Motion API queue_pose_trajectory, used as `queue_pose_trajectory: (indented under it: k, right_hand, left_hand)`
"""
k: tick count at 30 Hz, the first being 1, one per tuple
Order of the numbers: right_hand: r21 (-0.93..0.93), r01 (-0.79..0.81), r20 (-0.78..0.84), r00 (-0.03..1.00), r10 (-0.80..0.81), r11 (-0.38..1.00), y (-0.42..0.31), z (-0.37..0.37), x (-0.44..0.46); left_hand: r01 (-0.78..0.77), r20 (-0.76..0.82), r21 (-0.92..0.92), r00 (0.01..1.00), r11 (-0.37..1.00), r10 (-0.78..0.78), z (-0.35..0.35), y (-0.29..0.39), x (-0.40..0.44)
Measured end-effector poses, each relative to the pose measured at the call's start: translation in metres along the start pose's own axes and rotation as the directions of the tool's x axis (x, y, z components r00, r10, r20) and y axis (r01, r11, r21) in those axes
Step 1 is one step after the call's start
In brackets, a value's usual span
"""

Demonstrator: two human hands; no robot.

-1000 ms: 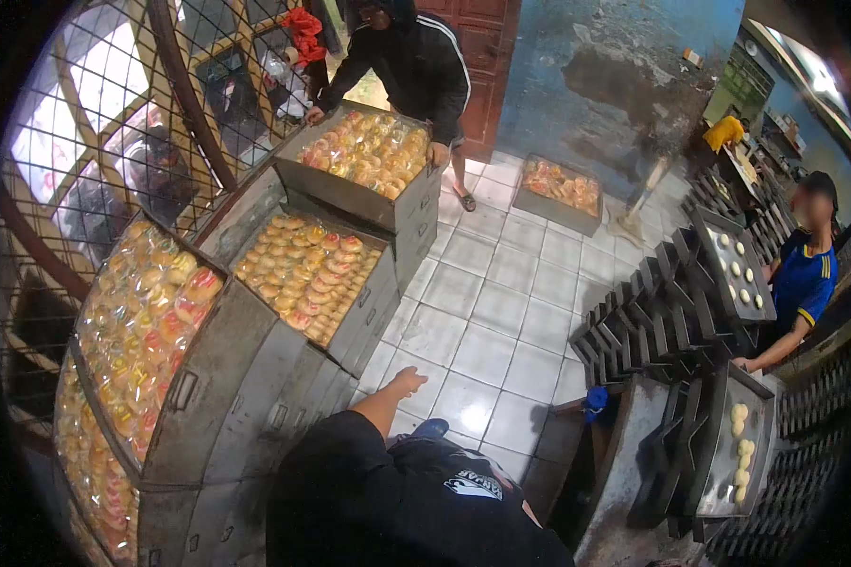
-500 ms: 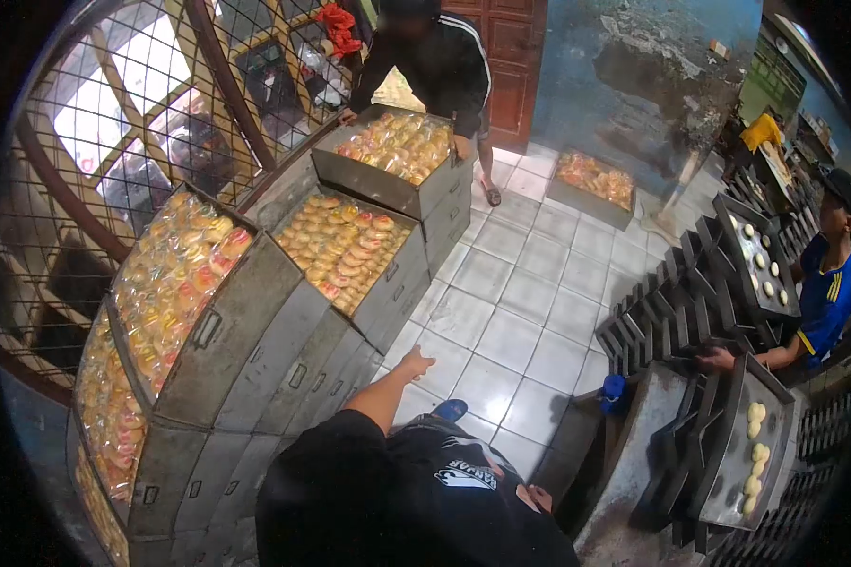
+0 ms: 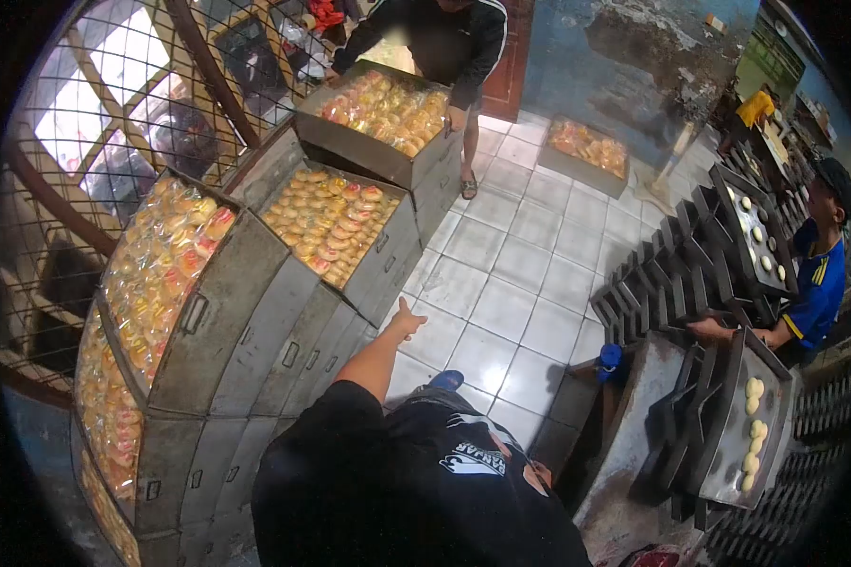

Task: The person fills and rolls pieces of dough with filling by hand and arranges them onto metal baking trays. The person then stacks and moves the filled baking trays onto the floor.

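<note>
My left hand [image 3: 405, 323] is stretched forward over the floor, with thumb and fingers apart and nothing in it. It is nearest to the metal tray of unwrapped buns [image 3: 336, 227] on the stack, without touching it. A small part of my right hand [image 3: 541, 474] shows beside my black shirt; its fingers are mostly hidden. Across the stack, a person in a dark striped jacket has both hands on a metal tray of plastic-wrapped buns [image 3: 388, 111]. More wrapped buns [image 3: 165, 269] fill the trays at the left.
Another wrapped-bun tray [image 3: 584, 170] sits on the white tile floor [image 3: 515, 274]. At the right, a person in a blue shirt [image 3: 818, 283] stands among stacked baking trays [image 3: 652, 265] and a tray of pale dough pieces [image 3: 728, 477]. A metal grille [image 3: 76, 142] covers the left side.
My left hand has moved slightly up and left, with its thumb now raised. The far person leans further forward, and the tray under their hands has shifted slightly.
</note>
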State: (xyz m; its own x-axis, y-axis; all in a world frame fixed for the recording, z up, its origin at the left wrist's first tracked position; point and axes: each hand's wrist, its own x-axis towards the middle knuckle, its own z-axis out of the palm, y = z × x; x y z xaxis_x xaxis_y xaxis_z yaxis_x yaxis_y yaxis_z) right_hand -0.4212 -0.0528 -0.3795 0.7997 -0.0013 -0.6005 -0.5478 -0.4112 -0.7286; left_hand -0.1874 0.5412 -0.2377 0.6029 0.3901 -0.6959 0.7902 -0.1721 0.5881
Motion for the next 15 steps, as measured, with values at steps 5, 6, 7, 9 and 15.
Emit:
queue_pose_trajectory:
  k: [5,6,7,9,15]
  right_hand:
    - [-0.188,-0.005,-0.047,0.999,-0.003,0.982,0.039,0.007,0.005]
    - [-0.182,-0.079,-0.105,0.993,0.060,0.980,0.064,0.012,0.016]
    - [-0.212,-0.125,-0.166,0.982,0.090,0.969,0.059,0.015,0.012]
    - [-0.255,-0.225,-0.286,0.947,0.149,0.941,0.050,0.022,0.006]
    - [-0.017,-0.214,-0.127,0.969,0.210,0.977,-0.047,0.032,-0.025]
  left_hand:
    - [-0.061,-0.141,0.210,0.986,0.976,0.092,-0.004,0.011,0.051]
    - [-0.048,-0.134,0.210,0.988,0.977,0.077,-0.013,0.018,0.050]
    - [-0.010,-0.096,0.159,0.995,0.987,0.025,-0.024,0.029,0.045]
    - [0.029,-0.050,0.109,0.998,0.994,-0.024,-0.041,0.038,0.056]
    - [0.151,-0.023,-0.215,0.987,0.965,-0.160,-0.107,-0.024,0.153]
